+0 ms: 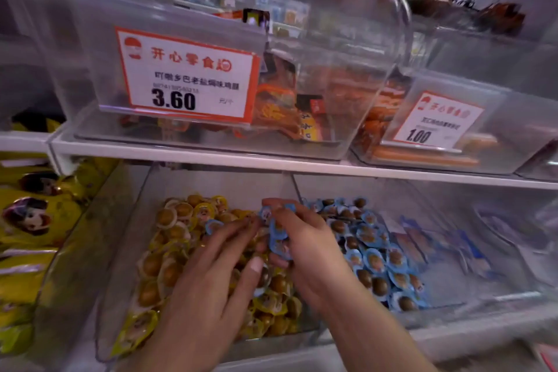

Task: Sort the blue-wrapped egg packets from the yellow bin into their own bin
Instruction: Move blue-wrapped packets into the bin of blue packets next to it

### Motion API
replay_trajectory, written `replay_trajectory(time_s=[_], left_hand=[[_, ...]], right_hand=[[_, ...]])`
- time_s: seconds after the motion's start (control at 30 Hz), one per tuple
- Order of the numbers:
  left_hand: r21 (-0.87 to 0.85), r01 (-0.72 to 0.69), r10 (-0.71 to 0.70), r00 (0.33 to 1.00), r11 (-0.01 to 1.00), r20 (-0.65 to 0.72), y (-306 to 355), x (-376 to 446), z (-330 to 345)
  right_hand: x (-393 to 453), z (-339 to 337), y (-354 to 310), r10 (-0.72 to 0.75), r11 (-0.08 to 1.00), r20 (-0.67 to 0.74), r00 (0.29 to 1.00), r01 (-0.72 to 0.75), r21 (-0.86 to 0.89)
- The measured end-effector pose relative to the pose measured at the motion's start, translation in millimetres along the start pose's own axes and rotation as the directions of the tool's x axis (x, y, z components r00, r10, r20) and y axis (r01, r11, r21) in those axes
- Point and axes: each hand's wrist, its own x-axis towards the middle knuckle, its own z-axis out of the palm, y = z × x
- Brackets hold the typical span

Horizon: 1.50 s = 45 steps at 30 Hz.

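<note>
A: What is held in the fingers?

B: Several blue-wrapped egg packets [279,232] are pinched in a bunch by the curled fingers [282,211] and thumb of the right hand [305,246], just above the divide between two clear plastic bins. The fingers [229,231] of the left hand [211,278] are seen stretched forward and slightly spread, their tips laid on the heap of yellow-wrapped egg packets [169,251]; a loose blue-wrapped packet [213,225] is found just beside those tips. Whether it is touched cannot be told.

A: Where are the packets kept?

B: The yellow-wrapped ones are piled in the clear bin on the left [120,251]. The clear bin on the right [453,308] is part filled with a heap of blue-wrapped egg packets [371,254], gathered against its left wall; flat pale-blue sachets [437,248] are seen further right in it.

A: And around the bins?

B: Both bins are set under a white shelf edge [271,164]. On the shelf above, a clear tub of orange-wrapped snacks [280,106] is fronted by a white price card with a red border marked 3.60 [187,75]; a smaller card marked 1.00 [434,121] is fixed to the next tub. Yellow cartoon-printed bags [30,220] are stacked at far left
</note>
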Motion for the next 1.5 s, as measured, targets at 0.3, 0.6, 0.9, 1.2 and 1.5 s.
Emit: replay_trajectory(time_s=[0.3, 0.6, 0.9, 1.2, 1.5], left_hand=[[0.255, 0.047, -0.092, 0.981, 0.966, 0.17, 5, 8, 8], [0.474, 0.055, -0.193, 0.95, 0.879, 0.247, 0, 17, 30], [-0.178, 0.354, -0.391, 0.88, 0.918, -0.269, -6, 23, 1], [-0.707, 0.387, -0.659, 0.737, 0.592, -0.149, -12, 12, -38], [-0.75, 0.444, -0.648, 0.761, 0.49, 0.028, -20, 8, -42]], right_hand=[[2, -92, -31, -0.236, 0.92, -0.298, 0.925, 0.114, -0.374], [14, -90, -4, -0.402, 0.622, -0.054, 0.914, 0.229, -0.749], [7, -3, 9, -0.437, 0.335, 0.374, 0.818, 0.534, -0.777], [78, 42, 61, 0.064, 0.14, 0.27, 0.961, 0.259, -0.956], [88, 48, 74, -0.022, -0.046, 0.201, 0.979, 0.199, -0.979]])
